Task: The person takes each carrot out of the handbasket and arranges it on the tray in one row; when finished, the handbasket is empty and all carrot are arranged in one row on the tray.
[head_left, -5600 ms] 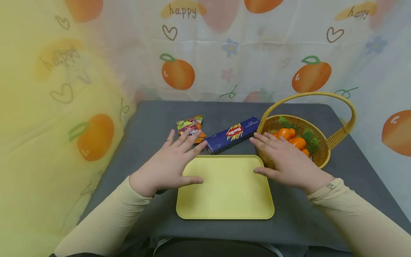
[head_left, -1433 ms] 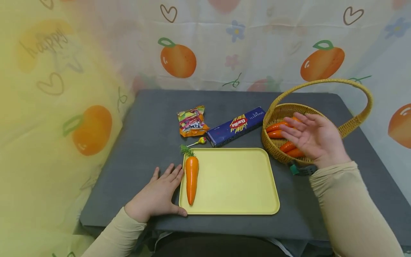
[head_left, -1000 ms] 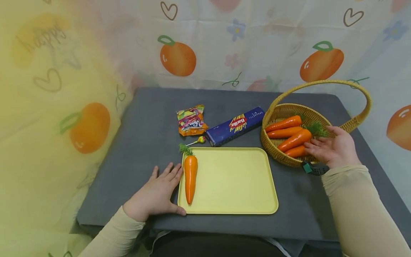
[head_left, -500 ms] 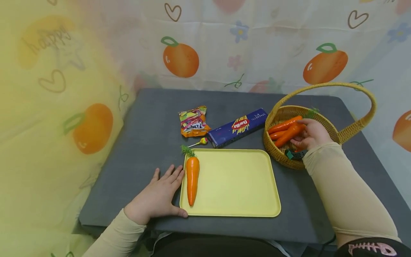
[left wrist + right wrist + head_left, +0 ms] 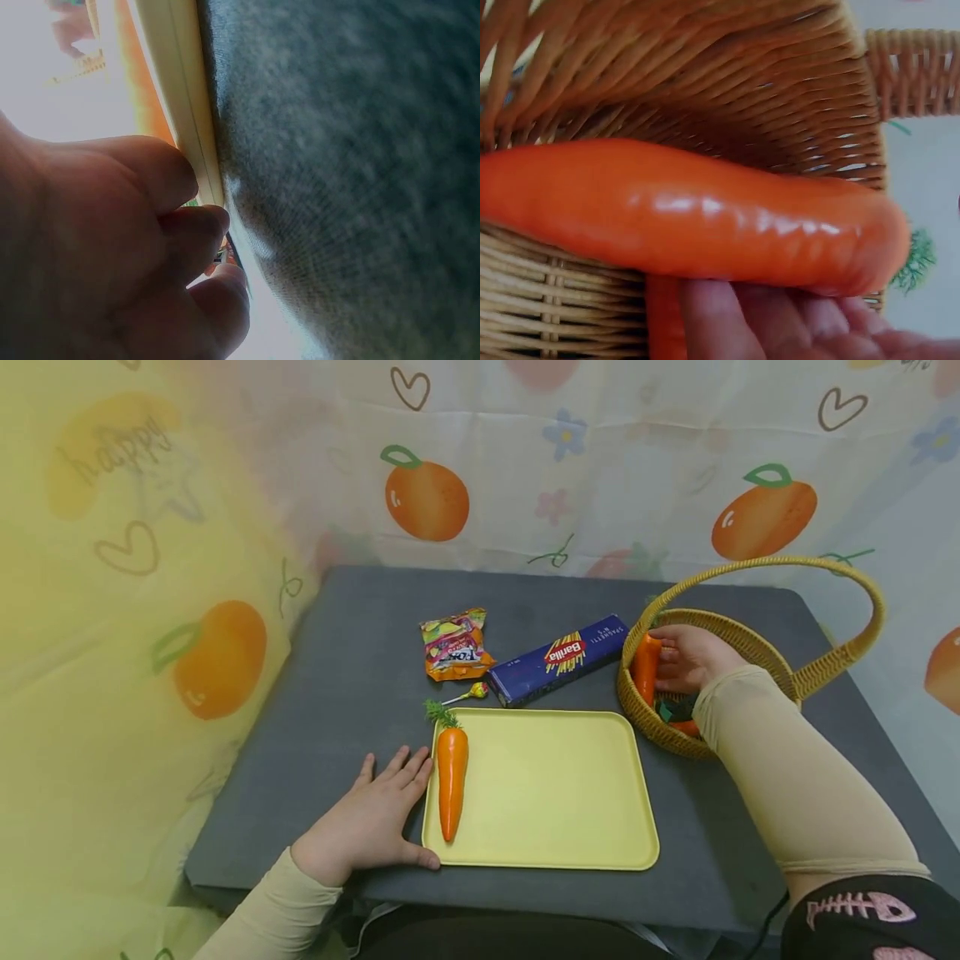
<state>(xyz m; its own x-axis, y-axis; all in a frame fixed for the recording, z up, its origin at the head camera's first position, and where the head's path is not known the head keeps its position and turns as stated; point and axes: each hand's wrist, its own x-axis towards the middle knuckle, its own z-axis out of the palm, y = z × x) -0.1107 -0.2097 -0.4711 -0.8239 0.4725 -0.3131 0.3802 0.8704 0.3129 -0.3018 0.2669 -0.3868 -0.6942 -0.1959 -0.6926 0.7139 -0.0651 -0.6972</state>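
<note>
An orange carrot (image 5: 452, 781) with green leafy tops lies lengthwise on the left side of the yellow tray (image 5: 558, 793). My left hand (image 5: 367, 822) rests at the tray's left edge, fingers spread and the thumb at its near corner. In the left wrist view its fingertips lie close against the tray rim (image 5: 176, 82). My right hand (image 5: 693, 658) is inside the wicker basket (image 5: 671, 742), its fingertips against another carrot (image 5: 697, 217) standing along the basket's left wall. Below that one, part of a further carrot (image 5: 664, 322) shows. The hand covers much of the basket's contents.
Behind the tray lie a blue Barilla spaghetti box (image 5: 557, 662), a colourful candy bag (image 5: 456, 645) and a lollipop (image 5: 474, 691). The basket's tall handle (image 5: 757, 562) arches over the right forearm's side of the grey table (image 5: 330, 693). A patterned curtain (image 5: 510, 460) closes the back.
The first carrot appeared on the tray after the oldest frame, and carrots were rearranged in the basket. Recently my right hand turned palm leftward and moved left, shifting a carrot toward the basket's left wall.
</note>
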